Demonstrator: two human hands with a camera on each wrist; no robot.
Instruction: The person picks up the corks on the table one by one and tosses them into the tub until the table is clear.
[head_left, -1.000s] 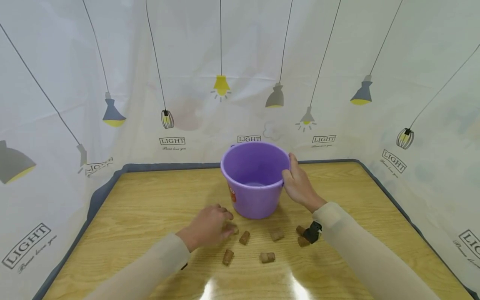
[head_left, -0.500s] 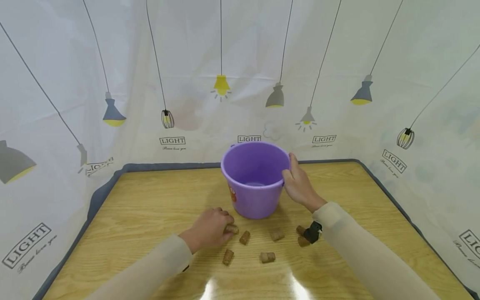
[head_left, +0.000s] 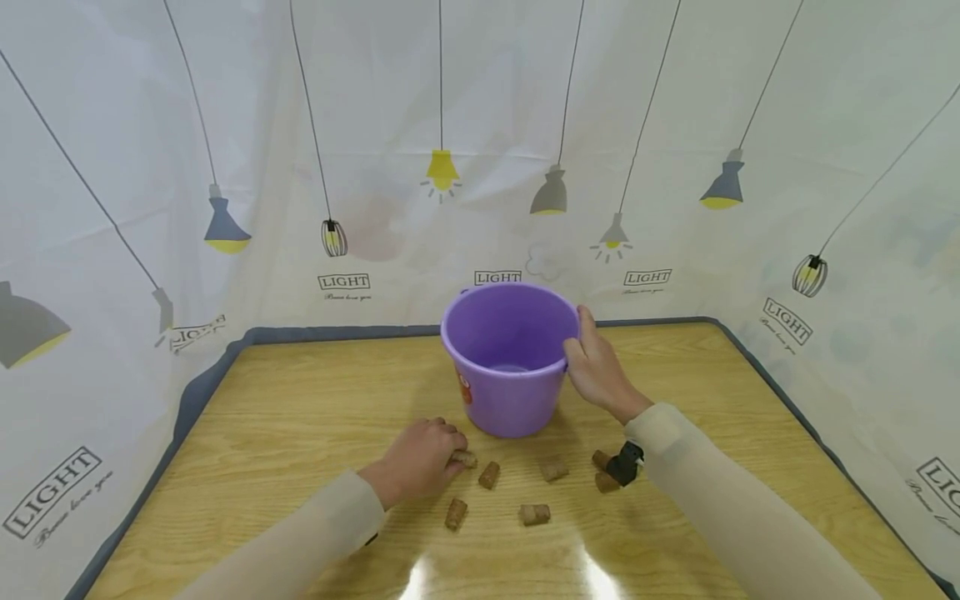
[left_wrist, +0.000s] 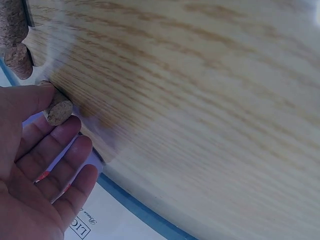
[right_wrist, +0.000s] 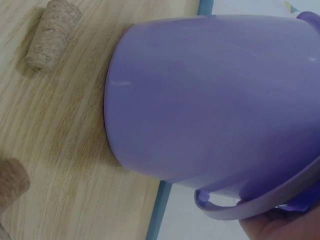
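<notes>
Early on, likely — one cork [left_wrist: 59, 112] is pinched; six loose corks [head_left: 535, 515] lie on the counter [head_left: 337, 383].
Left hand [head_left: 420, 457] nips it near the bucket [head_left: 517, 406], fingers half-curled — right hand [head_left: 602, 371] grips the rim.

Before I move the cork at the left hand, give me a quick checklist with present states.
1. Left hand has the cork: ok, pinched between thumb and forefinger.
2. Cork lifted off the table: cannot tell.
3. Neighbouring cork apart from it: ok, a gap shows.
4. Purple bucket upright: ok, standing on the table.
5. Bucket steadied: ok, right hand grips its side at the rim.
6. Bucket opening unobstructed: ok, nothing lies across it.
</notes>
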